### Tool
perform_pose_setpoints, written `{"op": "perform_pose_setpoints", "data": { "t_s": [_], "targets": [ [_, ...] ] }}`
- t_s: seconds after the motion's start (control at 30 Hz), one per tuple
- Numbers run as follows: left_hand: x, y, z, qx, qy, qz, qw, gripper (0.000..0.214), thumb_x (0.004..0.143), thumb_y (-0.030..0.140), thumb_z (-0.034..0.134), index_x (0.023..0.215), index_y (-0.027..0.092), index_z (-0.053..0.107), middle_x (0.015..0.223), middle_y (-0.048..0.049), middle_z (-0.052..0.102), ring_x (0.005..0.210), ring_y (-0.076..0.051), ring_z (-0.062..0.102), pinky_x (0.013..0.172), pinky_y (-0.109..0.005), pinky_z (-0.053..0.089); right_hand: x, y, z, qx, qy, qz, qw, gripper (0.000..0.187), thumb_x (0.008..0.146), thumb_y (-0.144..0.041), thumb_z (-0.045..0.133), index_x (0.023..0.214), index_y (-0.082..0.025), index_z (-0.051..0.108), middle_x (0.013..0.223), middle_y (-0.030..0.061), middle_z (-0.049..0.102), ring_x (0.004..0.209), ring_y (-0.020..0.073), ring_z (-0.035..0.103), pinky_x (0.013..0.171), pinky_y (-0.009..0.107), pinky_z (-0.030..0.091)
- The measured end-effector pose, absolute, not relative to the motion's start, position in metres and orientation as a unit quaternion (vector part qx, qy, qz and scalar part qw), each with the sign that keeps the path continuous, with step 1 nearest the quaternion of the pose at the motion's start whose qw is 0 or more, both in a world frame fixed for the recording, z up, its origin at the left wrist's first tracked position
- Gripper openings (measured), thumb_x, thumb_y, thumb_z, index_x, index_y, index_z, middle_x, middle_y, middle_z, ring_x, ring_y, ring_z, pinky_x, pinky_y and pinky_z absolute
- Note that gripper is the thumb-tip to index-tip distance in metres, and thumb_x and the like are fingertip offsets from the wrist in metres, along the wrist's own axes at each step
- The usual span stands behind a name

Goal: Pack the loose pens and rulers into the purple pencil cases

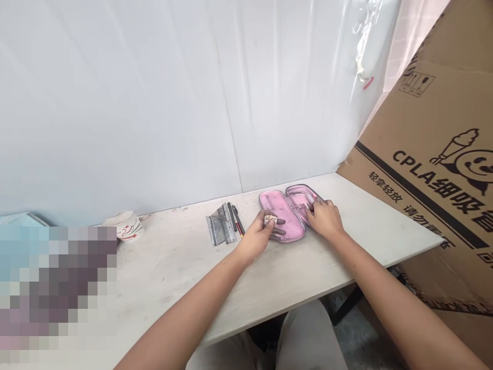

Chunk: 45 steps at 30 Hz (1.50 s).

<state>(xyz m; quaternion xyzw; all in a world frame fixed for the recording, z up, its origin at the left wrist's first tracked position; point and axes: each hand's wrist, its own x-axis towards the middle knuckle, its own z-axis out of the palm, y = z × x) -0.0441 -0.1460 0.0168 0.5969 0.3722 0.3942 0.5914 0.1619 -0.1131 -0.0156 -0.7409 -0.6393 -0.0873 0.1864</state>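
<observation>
Because I'm squinting at this head-cam shot, quick one: what's the left hand (259,234) got?

Thumb and fingers are pinched tight on a small pale object (270,220), right over the left half of an open pink case (278,213). Too small to tell what it is, honestly.

And the right hand (325,218)?

It's on the case's right half, with its fingers (314,206) down by some small metal tools (303,206). Can't tell if it's actually gripping one or only touching.

Where's the case sitting?

Middle of the frame, near the far edge of a whitish board table (173,272), lying flat and opened out like a clamshell, pink inside both halves.

What's around it?

Just left of it are two dark pens (234,218) side by side, one with some red on it, then a folded steel hinge-like plate (221,224) right beside them. Further left, a white bowl with red stars (125,226) seems tipped on its side at the back edge, next to a pixelated patch (57,293) filling the lower left. White plastic sheeting (154,103) covers the wall across the top, a big cardboard box (419,154) printed CPLA leans in on the right, and pale trousered legs (304,339) show under the table at bottom centre.
</observation>
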Motion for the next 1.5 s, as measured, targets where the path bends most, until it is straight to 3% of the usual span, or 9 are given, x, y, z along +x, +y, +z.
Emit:
{"op": "perform_pose_setpoints", "data": {
  "t_s": [0.1,0.3,0.63,0.87,1.0,1.23,1.4,1.5],
  "targets": [
    [-0.043,-0.147,0.019,0.602,0.376,0.388,0.588,0.019,0.087,0.035,0.046,0.093,0.018,0.04,0.109,-0.0116,0.06,0.077,-0.013,0.064,0.072,-0.033,0.051,0.164,-0.112,-0.016,-0.731,-0.649,-0.092,0.187,0.037,0.087,-0.038,0.037,0.096,-0.012,0.061,0.104,0.0157,0.062,0.102,0.0286,0.049,0.081,0.037,0.036],
    [-0.093,-0.15,0.02,0.585,0.418,0.425,0.55,0.024,0.085,0.04,0.047,0.094,0.019,0.04,0.105,-0.0097,0.06,0.075,-0.012,0.063,0.069,-0.031,0.051,0.114,-0.096,0.001,-0.623,-0.746,-0.107,0.209,0.033,0.088,-0.031,0.035,0.091,-0.012,0.062,0.097,0.0137,0.063,0.098,0.0252,0.048,0.086,0.034,0.033],
    [-0.293,-0.194,0.023,0.483,0.556,0.531,0.419,0.023,0.085,0.039,0.047,0.092,0.018,0.042,0.094,-0.0059,0.059,0.069,-0.011,0.059,0.067,-0.029,0.049,-0.098,-0.074,0.015,-0.421,-0.889,-0.036,0.178,0.031,0.089,-0.026,0.035,0.092,-0.012,0.062,0.094,0.0119,0.063,0.1,0.0234,0.047,0.087,0.032,0.034],
    [-0.388,-0.216,0.038,0.469,0.638,0.535,0.296,0.025,0.082,0.041,0.051,0.09,0.017,0.05,0.077,-0.0014,0.059,0.064,-0.011,0.053,0.062,-0.024,0.045,-0.243,-0.085,0.024,-0.364,-0.917,-0.007,0.164,0.035,0.09,-0.031,0.036,0.121,-0.018,0.046,0.101,0.0098,0.064,0.1,0.0219,0.053,0.074,0.028,0.039],
    [-0.419,-0.208,0.056,0.51,0.655,0.495,0.258,0.026,0.083,0.044,0.047,0.091,0.019,0.049,0.069,0.0006,0.058,0.059,-0.012,0.053,0.057,-0.023,0.042,-0.271,-0.083,0.024,-0.38,-0.915,-0.007,0.133,0.03,0.091,-0.032,0.032,0.107,-0.018,0.053,0.09,0.0113,0.065,0.083,0.0216,0.06,0.063,0.028,0.037],
    [-0.432,-0.165,0.079,0.619,0.655,0.425,0.087,0.024,0.089,0.038,0.034,0.101,0.021,0.044,0.072,-0.0031,0.059,0.067,-0.018,0.058,0.068,-0.03,0.042,-0.272,-0.097,0.022,-0.371,-0.921,-0.053,0.108,0.03,0.091,-0.03,0.029,0.099,-0.018,0.055,0.083,0.0105,0.065,0.08,0.0211,0.06,0.06,0.027,0.036],
    [-0.419,-0.14,0.059,0.722,0.665,0.191,0.028,0.011,0.083,0.023,0.045,0.092,0.018,0.047,0.088,-0.0137,0.06,0.082,-0.027,0.06,0.079,-0.039,0.041,-0.274,-0.099,0.016,-0.378,-0.917,-0.071,0.104,0.026,0.089,-0.027,0.033,0.097,-0.016,0.055,0.08,0.0125,0.065,0.076,0.0218,0.059,0.06,0.028,0.036],
    [-0.417,-0.136,0.056,0.735,0.668,0.113,-0.022,0.018,0.086,0.023,0.037,0.099,0.016,0.046,0.091,-0.0164,0.059,0.083,-0.029,0.061,0.078,-0.041,0.042,-0.273,-0.099,0.012,-0.385,-0.913,-0.073,0.113,0.026,0.089,-0.025,0.033,0.097,-0.015,0.055,0.08,0.0127,0.065,0.075,0.0205,0.059,0.061,0.027,0.037]
  ]
}}
